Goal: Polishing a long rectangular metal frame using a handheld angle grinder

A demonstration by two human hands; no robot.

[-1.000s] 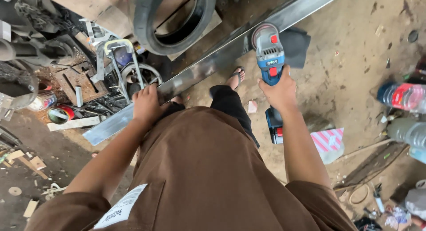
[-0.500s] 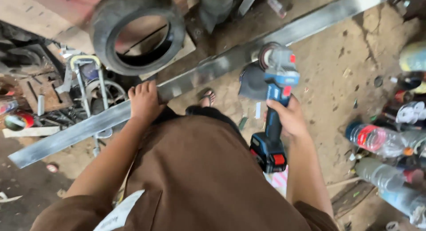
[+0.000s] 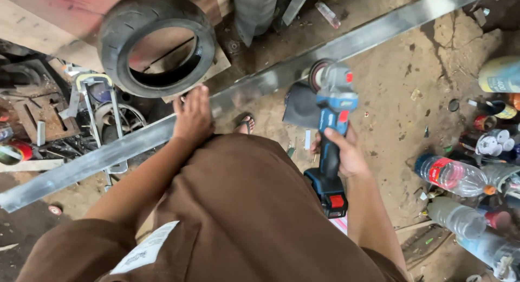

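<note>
Left hand (image 3: 193, 115) presses flat on the long metal bar (image 3: 260, 84), steadying it. Right hand (image 3: 342, 152) grips the blue grinder (image 3: 331, 106), its disc at the bar's near edge.

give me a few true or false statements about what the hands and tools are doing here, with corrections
1. The right hand grips a blue cordless angle grinder. True.
2. The left hand holds a plastic bottle. False: it rests flat on the long metal bar.
3. A black tyre lies beyond the bar. True.
4. The grinder's disc points away from the bar. False: the disc end is right at the bar.
5. Plastic bottles lie on the ground at the person's right. True.
</note>
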